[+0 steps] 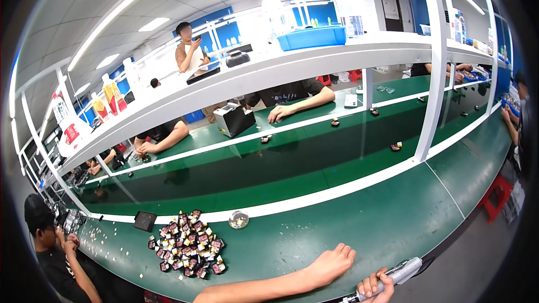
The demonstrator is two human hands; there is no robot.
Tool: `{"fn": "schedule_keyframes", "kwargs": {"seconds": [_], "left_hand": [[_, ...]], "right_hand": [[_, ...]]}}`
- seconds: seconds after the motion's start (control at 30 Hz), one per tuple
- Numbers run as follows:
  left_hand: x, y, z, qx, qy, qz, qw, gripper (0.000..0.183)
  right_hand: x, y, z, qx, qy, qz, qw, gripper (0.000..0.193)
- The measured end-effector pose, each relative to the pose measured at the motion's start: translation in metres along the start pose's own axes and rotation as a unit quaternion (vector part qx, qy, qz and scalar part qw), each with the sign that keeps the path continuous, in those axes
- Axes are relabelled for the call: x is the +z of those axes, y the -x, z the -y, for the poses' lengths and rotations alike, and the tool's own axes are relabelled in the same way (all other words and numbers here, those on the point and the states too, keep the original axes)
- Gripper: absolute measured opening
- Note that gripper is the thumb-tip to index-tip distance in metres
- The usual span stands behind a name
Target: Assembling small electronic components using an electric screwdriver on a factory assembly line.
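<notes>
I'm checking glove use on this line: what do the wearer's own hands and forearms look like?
The left hand is gloveless, and its visible forearm is bare, with no sleeve, watch or bracelet. The right hand is gloveless too; its forearm lies out of view, so any sleeve is unseen.

A head-worn fisheye view looks forward and down across the near green workbench [264, 241].
</notes>
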State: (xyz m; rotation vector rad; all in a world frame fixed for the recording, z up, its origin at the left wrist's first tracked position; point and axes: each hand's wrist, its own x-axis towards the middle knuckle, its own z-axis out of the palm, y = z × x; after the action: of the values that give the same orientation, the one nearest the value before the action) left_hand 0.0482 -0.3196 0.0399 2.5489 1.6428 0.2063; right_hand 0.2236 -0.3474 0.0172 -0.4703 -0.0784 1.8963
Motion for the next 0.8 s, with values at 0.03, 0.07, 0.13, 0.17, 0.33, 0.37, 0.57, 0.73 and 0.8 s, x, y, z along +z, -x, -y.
{"fn": "schedule_keyframes", "kwargs": {"seconds": [0.03,0.07,0.13,0.17,0.33,0.37,0.57,0.73,0.8], "left_hand": [[0.004,0.0,0.002,0.003,0.006,0.003,1.0,0.021],[0.008,0.0,0.008,0.009,0.014,-0.019,1.0,0.022],[0.014,0.001,0.007,0.015,0.034,-0.029,0.999,0.026],[0.01,0.0,0.012,0.019,0.03,-0.043,0.998,0.026],[0.012,-0.006,0.022,0.03,0.036,-0.104,0.993,0.022],[0.016,-0.005,0.022,0.036,0.038,-0.124,0.991,0.021],[0.024,-0.004,0.019,0.055,0.043,-0.136,0.988,0.023],[0.029,0.0,0.002,0.106,0.029,-0.138,0.984,0.028],[0.031,0.002,-0.003,0.148,0.012,-0.158,0.976,0.029]], "right_hand": [[0.0,0.001,-0.001,0.005,0.002,-0.003,1.0,0.008],[0.0,0.002,-0.002,0.01,0.005,-0.008,1.0,0.008],[-0.009,-0.005,-0.007,-0.035,0.013,0.057,0.998,0.008],[-0.016,-0.008,-0.008,-0.024,0.018,0.043,0.999,0.006],[-0.009,-0.015,-0.011,-0.014,0.032,0.068,0.997,0.005],[-0.011,-0.014,-0.011,-0.006,0.033,0.066,0.997,0.005],[-0.018,-0.014,-0.01,0.007,0.054,0.067,0.996,0.007],[-0.015,-0.012,-0.013,0.022,0.078,0.012,0.997,0.007],[-0.011,-0.011,-0.017,0.01,0.085,-0.02,0.996,0.008]]}}
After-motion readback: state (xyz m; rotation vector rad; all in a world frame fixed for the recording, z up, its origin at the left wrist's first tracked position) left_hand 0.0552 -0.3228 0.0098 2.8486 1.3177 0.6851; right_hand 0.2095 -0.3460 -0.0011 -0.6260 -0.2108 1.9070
